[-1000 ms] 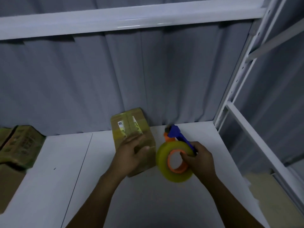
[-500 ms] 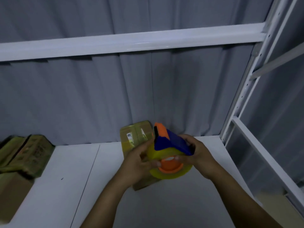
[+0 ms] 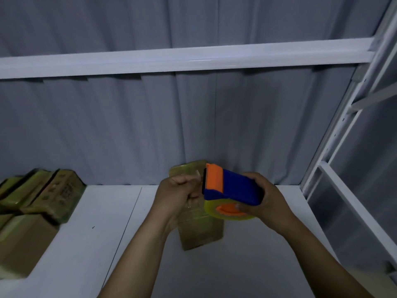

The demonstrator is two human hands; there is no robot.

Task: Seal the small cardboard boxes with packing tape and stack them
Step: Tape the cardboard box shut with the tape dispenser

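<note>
Evidently preparing a seal, right hand (image 3: 265,201) fingers gripped the tape dispenser (image 3: 233,187) above the small cardboard box (image 3: 199,231) on the surface (image 3: 247,267) while curled left hand (image 3: 177,190) fingers apparently pinched its tape end, which next needed pressing onto the box.

White shelf board (image 3: 90,250), small cardboard box (image 3: 200,232) laid near its back middle, taped boxes (image 3: 46,195) piled at the left edge.
</note>
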